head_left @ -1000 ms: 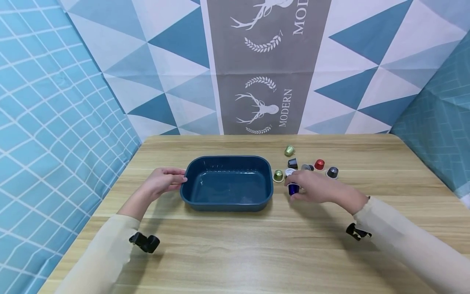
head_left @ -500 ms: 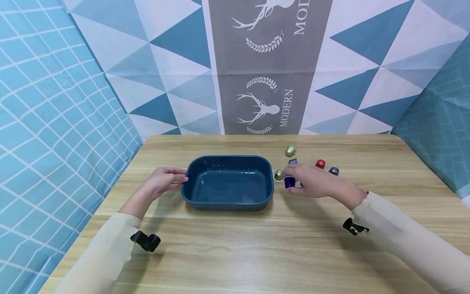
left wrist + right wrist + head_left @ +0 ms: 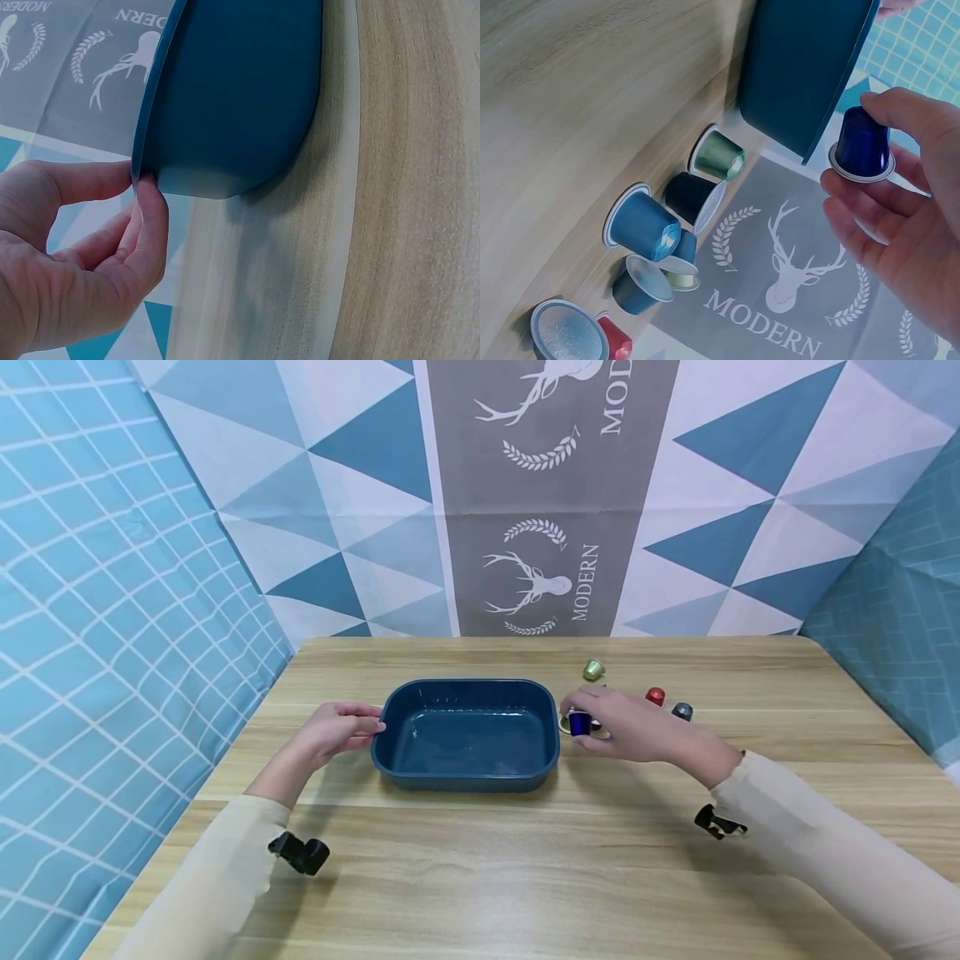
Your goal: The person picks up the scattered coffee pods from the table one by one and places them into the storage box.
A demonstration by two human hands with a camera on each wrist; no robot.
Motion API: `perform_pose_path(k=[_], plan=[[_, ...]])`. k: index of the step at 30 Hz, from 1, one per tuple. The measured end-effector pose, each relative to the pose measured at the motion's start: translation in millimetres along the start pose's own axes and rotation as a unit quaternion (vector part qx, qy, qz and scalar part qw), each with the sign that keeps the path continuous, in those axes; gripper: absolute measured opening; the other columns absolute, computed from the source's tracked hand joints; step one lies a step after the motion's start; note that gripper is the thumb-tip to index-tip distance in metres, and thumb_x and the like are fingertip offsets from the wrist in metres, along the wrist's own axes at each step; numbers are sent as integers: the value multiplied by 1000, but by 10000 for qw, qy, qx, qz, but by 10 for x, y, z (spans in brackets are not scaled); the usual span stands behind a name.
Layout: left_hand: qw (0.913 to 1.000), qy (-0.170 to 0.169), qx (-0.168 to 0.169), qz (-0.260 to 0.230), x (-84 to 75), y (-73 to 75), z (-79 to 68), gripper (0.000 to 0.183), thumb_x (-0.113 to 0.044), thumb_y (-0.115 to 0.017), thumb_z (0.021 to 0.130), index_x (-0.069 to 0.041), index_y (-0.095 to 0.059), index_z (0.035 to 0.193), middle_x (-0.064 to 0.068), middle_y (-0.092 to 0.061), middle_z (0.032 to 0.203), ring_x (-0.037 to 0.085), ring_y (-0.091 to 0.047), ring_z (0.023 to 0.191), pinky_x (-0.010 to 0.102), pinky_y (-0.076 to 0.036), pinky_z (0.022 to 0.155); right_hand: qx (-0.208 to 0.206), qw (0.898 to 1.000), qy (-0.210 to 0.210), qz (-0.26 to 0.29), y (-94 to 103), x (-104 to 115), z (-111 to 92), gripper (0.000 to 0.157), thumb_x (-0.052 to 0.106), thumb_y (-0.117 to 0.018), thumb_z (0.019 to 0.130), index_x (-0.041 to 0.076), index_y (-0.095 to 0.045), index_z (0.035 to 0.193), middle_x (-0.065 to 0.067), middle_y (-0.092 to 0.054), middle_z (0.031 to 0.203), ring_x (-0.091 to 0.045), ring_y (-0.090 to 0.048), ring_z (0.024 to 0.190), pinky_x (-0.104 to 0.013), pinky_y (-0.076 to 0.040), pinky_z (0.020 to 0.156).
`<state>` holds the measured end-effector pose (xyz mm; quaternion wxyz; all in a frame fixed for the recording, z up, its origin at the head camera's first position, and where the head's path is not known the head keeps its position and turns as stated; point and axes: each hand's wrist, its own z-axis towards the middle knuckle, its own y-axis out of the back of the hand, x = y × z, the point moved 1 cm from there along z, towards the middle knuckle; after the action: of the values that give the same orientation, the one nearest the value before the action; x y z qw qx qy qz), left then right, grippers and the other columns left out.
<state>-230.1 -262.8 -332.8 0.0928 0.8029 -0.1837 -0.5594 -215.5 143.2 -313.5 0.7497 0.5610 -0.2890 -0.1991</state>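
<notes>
A dark blue rectangular dish (image 3: 465,739) with rounded corners stands on the wooden table, nothing inside it. At its left end my left hand (image 3: 337,731) pinches the rim between thumb and fingers, as the left wrist view shows. My right hand (image 3: 630,724) holds a shiny dark blue coffee capsule (image 3: 862,142) between thumb and fingertips, its pale rimmed base turned toward the fingers. That capsule is raised over the table just right of the dish. Below it lie a green capsule (image 3: 718,156), a black capsule (image 3: 692,199) and a blue capsule (image 3: 640,221), mostly hidden by my hand in the head view.
Farther right on the table sit a red capsule (image 3: 655,696) and a dark grey capsule (image 3: 682,711). A light green capsule (image 3: 593,669) lies toward the back edge. Patterned cloth (image 3: 540,510) hangs behind the table, and blue checked cloth (image 3: 112,610) borders the left side.
My right hand has lifted the dark blue capsule from among the others and carried it left, closer to the dish. The left hand has stayed at the dish's rim.
</notes>
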Motion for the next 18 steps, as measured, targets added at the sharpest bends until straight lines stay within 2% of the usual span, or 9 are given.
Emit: perform_pose_path(k=[7, 18], plan=[[10000, -17, 1, -46, -4, -26, -14, 50, -12, -63, 92, 6, -47, 136, 4, -67, 106, 2, -66, 82, 20, -57, 79, -45, 9999, 130, -43, -7, 45, 41, 38, 17, -74, 84, 7, -60, 117, -6, -64, 113, -15, -62, 99, -29, -58, 81], [9999, 25, -69, -100, -28, -46, -22, 50, -11, -63, 92, 7, -47, 136, 0, -67, 99, 0, -65, 79, 19, -57, 77, -299, 9975, 525, -358, -10, 108, 148, 34, 20, -74, 84, 8, -62, 113, -4, -64, 110, -13, -61, 96, -29, -57, 83]])
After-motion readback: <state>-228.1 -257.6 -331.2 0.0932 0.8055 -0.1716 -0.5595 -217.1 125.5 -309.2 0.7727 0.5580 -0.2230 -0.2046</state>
